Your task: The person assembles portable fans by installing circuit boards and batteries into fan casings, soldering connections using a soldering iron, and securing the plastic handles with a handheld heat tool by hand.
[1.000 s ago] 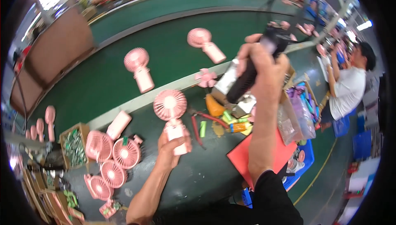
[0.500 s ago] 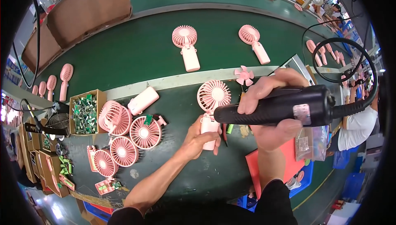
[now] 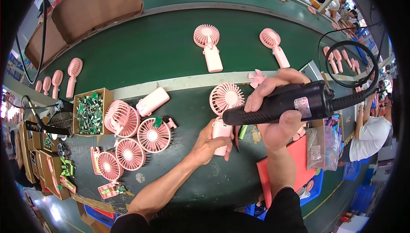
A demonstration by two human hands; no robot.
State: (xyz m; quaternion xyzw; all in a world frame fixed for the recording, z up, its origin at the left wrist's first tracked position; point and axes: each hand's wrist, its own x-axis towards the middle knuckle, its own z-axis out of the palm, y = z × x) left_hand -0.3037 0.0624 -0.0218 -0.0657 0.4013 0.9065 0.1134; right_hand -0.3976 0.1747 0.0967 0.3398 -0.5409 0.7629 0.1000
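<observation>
Left hand [image 3: 206, 147] grips the pale-pink plastic handheld fan [image 3: 221, 131] by its rounded-block handle: thumb across the front, fingers wrapped behind. Fan is over the middle of the dark green table [image 3: 205, 186], round slatted head toward the far edge; can't tell if it rests on the surface or is lifted.

Right hand [image 3: 275, 135] is closed around a thick black cylindrical corded tool [image 3: 273, 106], fingers over the top, thumb below. Tool lies roughly level across the fan, narrow end at the neck, where handle meets head. Contact can't be confirmed; tip too small to read.

How to do it well, my judgement: brace the handle firmly so it can't twist under the tool; line the tip up squarely with the spot at the neck before pressing. Light, steady push, since the thin plastic slats and joint look easy to crack. Leave slack in the black coiled cord [image 3: 375, 73] so it doesn't drag the tip off.

Around: cardboard box of green circuit boards [image 3: 107, 105] at the table's far left corner; round pink slatted fan heads [image 3: 130, 154] along the left side; pink five-blade propeller [image 3: 257, 79] by the far edge; red flat sheet [image 3: 301, 156] at the right edge.
</observation>
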